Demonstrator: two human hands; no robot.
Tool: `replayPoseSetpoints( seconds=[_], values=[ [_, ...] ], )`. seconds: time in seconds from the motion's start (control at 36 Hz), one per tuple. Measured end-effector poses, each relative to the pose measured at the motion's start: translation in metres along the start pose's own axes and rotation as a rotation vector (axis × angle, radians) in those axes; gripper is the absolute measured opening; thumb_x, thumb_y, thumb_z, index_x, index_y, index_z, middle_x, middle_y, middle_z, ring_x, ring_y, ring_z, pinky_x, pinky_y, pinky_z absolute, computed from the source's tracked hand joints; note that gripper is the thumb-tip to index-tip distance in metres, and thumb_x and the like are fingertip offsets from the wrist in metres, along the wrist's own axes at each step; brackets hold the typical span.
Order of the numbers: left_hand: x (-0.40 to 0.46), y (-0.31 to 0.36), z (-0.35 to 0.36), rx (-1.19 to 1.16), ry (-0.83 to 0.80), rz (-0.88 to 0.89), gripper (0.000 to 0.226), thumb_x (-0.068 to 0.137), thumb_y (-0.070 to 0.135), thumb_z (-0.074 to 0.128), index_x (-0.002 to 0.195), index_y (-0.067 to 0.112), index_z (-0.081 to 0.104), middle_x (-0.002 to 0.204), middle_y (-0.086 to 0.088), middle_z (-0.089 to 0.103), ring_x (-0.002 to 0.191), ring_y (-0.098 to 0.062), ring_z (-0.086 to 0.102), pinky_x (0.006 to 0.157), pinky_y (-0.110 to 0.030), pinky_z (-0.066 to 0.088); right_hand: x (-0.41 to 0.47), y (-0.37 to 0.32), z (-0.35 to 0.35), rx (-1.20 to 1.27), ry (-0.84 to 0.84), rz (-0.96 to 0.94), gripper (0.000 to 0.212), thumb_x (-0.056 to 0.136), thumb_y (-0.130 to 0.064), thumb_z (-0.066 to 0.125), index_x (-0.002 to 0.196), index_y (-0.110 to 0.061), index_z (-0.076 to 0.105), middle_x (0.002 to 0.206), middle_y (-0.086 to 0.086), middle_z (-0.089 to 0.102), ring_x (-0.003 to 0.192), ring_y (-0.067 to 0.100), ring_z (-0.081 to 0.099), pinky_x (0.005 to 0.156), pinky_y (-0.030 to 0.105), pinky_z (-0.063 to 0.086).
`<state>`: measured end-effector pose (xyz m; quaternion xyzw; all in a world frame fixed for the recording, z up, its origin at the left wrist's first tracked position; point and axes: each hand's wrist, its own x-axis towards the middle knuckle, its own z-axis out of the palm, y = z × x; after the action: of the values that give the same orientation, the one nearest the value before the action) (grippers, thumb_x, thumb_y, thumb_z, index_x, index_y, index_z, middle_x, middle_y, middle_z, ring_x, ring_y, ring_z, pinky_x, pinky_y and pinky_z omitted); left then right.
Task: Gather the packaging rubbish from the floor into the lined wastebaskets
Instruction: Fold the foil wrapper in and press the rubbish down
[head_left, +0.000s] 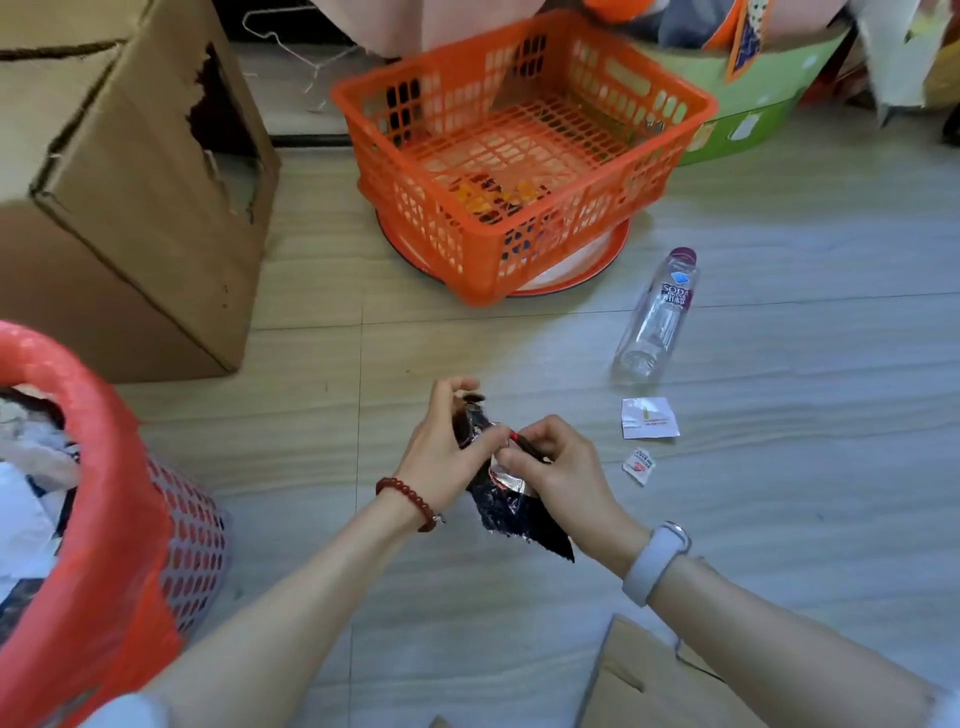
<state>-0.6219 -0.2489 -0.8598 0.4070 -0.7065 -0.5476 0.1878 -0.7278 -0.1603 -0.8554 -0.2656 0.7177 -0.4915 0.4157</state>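
Observation:
A crumpled dark foil wrapper (511, 512) with a silver inside is held above the floor between both hands. My left hand (441, 457) grips its upper end; my right hand (556, 473) pinches its middle. At the left edge stands a wastebasket (119, 499) with a red liner, filled with white and dark rubbish. On the floor to the right lie a clear plastic bottle (657, 317), a white sachet (649, 418) and a smaller torn sachet (640, 466).
An orange lattice crate (524, 156) sits on a round tray ahead, with a few wrappers inside. A torn cardboard box (119, 192) stands at the left, a green box (748, 104) behind the crate. Flat cardboard (660, 680) lies by my right forearm.

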Motion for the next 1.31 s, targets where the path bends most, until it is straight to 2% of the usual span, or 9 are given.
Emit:
replayPoseSetpoints(
  seconds=[0.19, 0.31, 0.36, 0.5, 0.83, 0.92, 1.06, 1.19, 1.31],
  values=[
    [-0.001, -0.012, 0.002, -0.197, 0.070, -0.247, 0.023, 0.071, 0.006, 0.074, 0.075, 0.022, 0.058, 0.086, -0.002, 0.062, 0.079, -0.019, 0.059, 0.069, -0.024, 0.050, 0.009, 0.004, -0.012, 0.348, 0.048, 0.213, 0.021, 0.093, -0.005, 0.049, 0.085, -0.013, 0.066, 0.082, 0.003, 0.060, 0.080, 0.017, 0.057, 0.077, 0.034, 0.051],
    [0.000, -0.025, -0.002, 0.157, 0.056, -0.173, 0.022, 0.075, 0.000, 0.064, 0.068, 0.019, 0.055, 0.107, -0.001, 0.048, 0.095, -0.013, 0.047, 0.076, -0.012, 0.032, 0.025, 0.031, -0.051, -0.422, 0.141, -0.088, 0.027, 0.091, -0.008, 0.051, 0.117, -0.012, 0.058, 0.114, 0.006, 0.054, 0.109, 0.022, 0.051, 0.094, 0.026, 0.038],
    [-0.001, -0.029, -0.003, 0.282, 0.004, -0.123, 0.016, 0.078, -0.001, 0.056, 0.074, 0.015, 0.053, 0.096, 0.002, 0.051, 0.087, -0.015, 0.048, 0.062, -0.016, 0.032, 0.039, 0.047, -0.076, -0.774, 0.109, -0.149, 0.048, 0.087, -0.014, 0.058, 0.133, -0.012, 0.045, 0.136, 0.014, 0.041, 0.129, 0.030, 0.035, 0.107, 0.033, 0.025],
    [-0.003, -0.034, 0.000, 0.410, -0.034, -0.019, 0.019, 0.082, -0.004, 0.044, 0.086, 0.014, 0.043, 0.060, 0.003, 0.043, 0.058, -0.021, 0.043, 0.048, -0.023, 0.030, 0.066, 0.064, -0.122, -1.300, -0.154, 0.181, 0.100, 0.078, -0.041, 0.066, 0.145, -0.037, -0.008, 0.155, 0.005, -0.019, 0.142, 0.032, -0.015, 0.111, 0.057, 0.006],
    [0.000, -0.039, 0.015, 0.300, -0.159, -0.108, 0.032, 0.089, 0.002, 0.039, 0.098, 0.032, 0.037, 0.064, 0.009, 0.065, 0.066, -0.010, 0.062, 0.067, -0.024, 0.049, 0.066, 0.088, -0.121, -1.013, -0.005, -0.007, 0.034, 0.080, -0.014, 0.067, 0.113, -0.015, 0.061, 0.117, 0.012, 0.047, 0.103, 0.034, 0.048, 0.082, 0.034, 0.040],
    [0.001, -0.041, 0.017, 0.376, -0.128, -0.095, 0.016, 0.092, 0.030, 0.044, 0.107, 0.030, 0.037, 0.072, 0.008, 0.066, 0.078, -0.016, 0.061, 0.073, -0.029, 0.046, 0.052, 0.088, -0.109, -1.035, 0.037, -0.049, 0.022, 0.082, -0.017, 0.064, 0.104, -0.013, 0.061, 0.107, 0.009, 0.050, 0.087, 0.030, 0.053, 0.063, 0.029, 0.036],
    [-0.004, -0.042, 0.015, 0.536, -0.170, -0.138, 0.060, 0.070, 0.059, 0.065, 0.115, 0.028, 0.042, 0.101, 0.003, 0.052, 0.094, -0.020, 0.050, 0.079, -0.028, 0.038, 0.043, 0.086, -0.088, -1.088, 0.008, -0.041, 0.016, 0.085, -0.013, 0.053, 0.101, -0.014, 0.057, 0.102, 0.007, 0.053, 0.086, 0.032, 0.055, 0.061, 0.030, 0.033],
    [-0.010, -0.044, 0.008, 0.658, -0.210, -0.145, 0.045, 0.071, 0.051, 0.069, 0.098, 0.022, 0.049, 0.091, 0.000, 0.048, 0.085, -0.020, 0.048, 0.070, -0.026, 0.036, 0.043, 0.078, -0.074, -0.846, 0.046, 0.037, 0.025, 0.086, -0.010, 0.050, 0.064, -0.018, 0.042, 0.074, 0.002, 0.044, 0.077, 0.032, 0.051, 0.060, 0.031, 0.030],
    [-0.010, -0.041, -0.005, 0.717, -0.116, -0.074, 0.015, 0.084, 0.027, 0.059, 0.087, 0.015, 0.051, 0.084, -0.001, 0.044, 0.078, -0.021, 0.044, 0.065, -0.024, 0.031, 0.038, 0.062, -0.067, -0.491, 0.035, 0.216, 0.012, 0.087, -0.007, 0.045, 0.076, -0.007, 0.050, 0.067, 0.008, 0.054, 0.058, 0.025, 0.055, 0.046, 0.023, 0.044]
  ],
)
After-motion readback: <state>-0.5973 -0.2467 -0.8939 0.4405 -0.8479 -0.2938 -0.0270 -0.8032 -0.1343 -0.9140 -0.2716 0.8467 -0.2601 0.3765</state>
